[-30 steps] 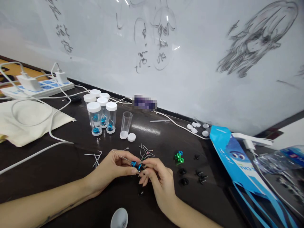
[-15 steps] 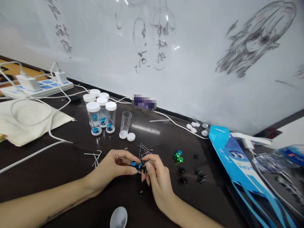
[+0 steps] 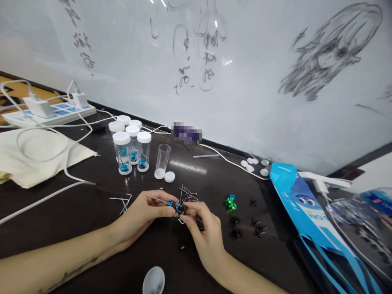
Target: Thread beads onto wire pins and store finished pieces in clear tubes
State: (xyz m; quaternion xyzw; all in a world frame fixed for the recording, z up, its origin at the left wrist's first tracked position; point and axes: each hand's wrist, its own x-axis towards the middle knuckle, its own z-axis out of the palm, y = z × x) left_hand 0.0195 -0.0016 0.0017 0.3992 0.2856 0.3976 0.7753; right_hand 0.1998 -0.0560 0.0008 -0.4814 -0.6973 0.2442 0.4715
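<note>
My left hand [image 3: 157, 207] pinches a small blue metal part [image 3: 173, 204] between thumb and fingertips. A thin metal rod [image 3: 154, 196] runs back from there across the same fingers. From the right, my right hand [image 3: 206, 226] grips a small black piece [image 3: 183, 209] that meets the end of the blue part; fingertips partly hide the join. Under the hands shows the bent tip of a metal wire [image 3: 181, 221]. Just behind them lie several thin metal pins [image 3: 187, 194]. A small black part [image 3: 182, 247] rests on the table in front.
Several capped clear tubes [image 3: 122, 153] holding blue parts stand back left, beside an uncapped tube [image 3: 162, 161] and its white cap [image 3: 169, 177]. L-shaped hex keys [image 3: 124, 201] lie left, green parts [image 3: 231, 203] and black parts [image 3: 237, 233] right. A white cup [image 3: 154, 280] is in front.
My right fingertips have shifted slightly left and up, closer to my left hand, bringing the black piece against the blue part. The view has moved a little.
</note>
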